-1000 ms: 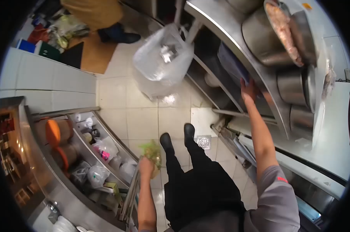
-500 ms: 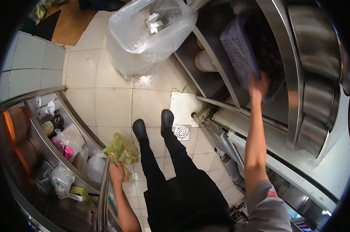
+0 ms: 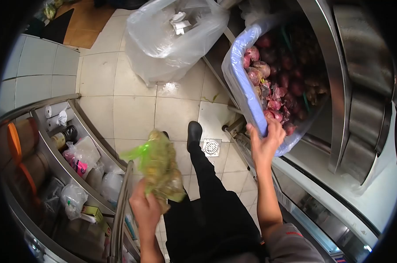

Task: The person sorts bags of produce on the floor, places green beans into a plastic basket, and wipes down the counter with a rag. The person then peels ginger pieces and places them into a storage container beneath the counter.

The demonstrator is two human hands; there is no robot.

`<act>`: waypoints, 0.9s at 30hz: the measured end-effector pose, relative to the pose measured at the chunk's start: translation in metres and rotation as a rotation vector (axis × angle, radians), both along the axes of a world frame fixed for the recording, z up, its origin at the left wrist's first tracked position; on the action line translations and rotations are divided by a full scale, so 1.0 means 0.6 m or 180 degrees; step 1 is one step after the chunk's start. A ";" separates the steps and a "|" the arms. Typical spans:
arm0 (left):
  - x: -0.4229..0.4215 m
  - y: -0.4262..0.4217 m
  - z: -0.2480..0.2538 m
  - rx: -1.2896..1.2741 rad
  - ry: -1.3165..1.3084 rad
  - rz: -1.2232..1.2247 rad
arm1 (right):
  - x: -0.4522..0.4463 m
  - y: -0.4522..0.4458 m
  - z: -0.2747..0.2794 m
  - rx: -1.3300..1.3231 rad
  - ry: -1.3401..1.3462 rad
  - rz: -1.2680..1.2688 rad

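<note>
My left hand [image 3: 145, 205] is closed on a crumpled yellow-green plastic bag [image 3: 162, 168], slightly blurred; I cannot make out its contents. It hangs above the floor, in front of my left leg. On the other side, my right hand [image 3: 267, 140] grips the near rim of a blue-purple plastic basket [image 3: 243, 81]. Red onions [image 3: 268, 103] fill the basket's near side, and its far side lies in shadow inside the steel shelf. Part of the basket sticks out past the shelf edge. Thin clear plastic seems to line its rim.
A large clear plastic bag [image 3: 150, 57] with white paper in it stands on the tiled floor ahead. On the left, a steel shelf holds paper rolls [image 3: 54, 118], a bottle [image 3: 63, 139] and plastic bags [image 3: 73, 199]. A floor drain [image 3: 211, 147] lies near my right shoe.
My right hand has drawn the basket outward and toward me, bringing the onions into view. The left hand has lifted the yellow-green bag and moved it rightward, closer to my body.
</note>
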State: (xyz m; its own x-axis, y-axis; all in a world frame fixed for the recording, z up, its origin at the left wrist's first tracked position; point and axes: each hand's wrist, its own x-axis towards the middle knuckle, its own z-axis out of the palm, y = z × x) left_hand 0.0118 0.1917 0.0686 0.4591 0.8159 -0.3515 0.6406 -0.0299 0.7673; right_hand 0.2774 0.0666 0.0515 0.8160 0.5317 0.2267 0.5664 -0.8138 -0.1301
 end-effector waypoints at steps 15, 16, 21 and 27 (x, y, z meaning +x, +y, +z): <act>0.191 -0.069 0.205 0.2168 -0.0322 -0.3339 | -0.069 -0.029 0.086 0.4119 0.6298 -0.1558; 0.198 -0.079 0.205 0.2191 -0.0103 -0.3429 | -0.069 -0.036 0.075 0.4213 0.6160 -0.1641; 0.220 -0.070 0.189 0.1531 -0.0649 -0.2963 | -0.019 -0.063 0.049 0.4756 0.5603 -0.1581; 0.229 -0.068 0.151 0.0647 -0.1009 -0.2169 | 0.154 -0.063 0.018 0.5802 0.5375 0.0308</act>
State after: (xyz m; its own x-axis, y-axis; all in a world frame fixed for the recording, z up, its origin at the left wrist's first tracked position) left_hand 0.1490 0.1509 0.1591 0.9361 0.3518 0.0065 0.1813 -0.4979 0.8481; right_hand 0.3695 0.0287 0.0623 0.7063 0.6753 -0.2124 -0.6711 0.5434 -0.5043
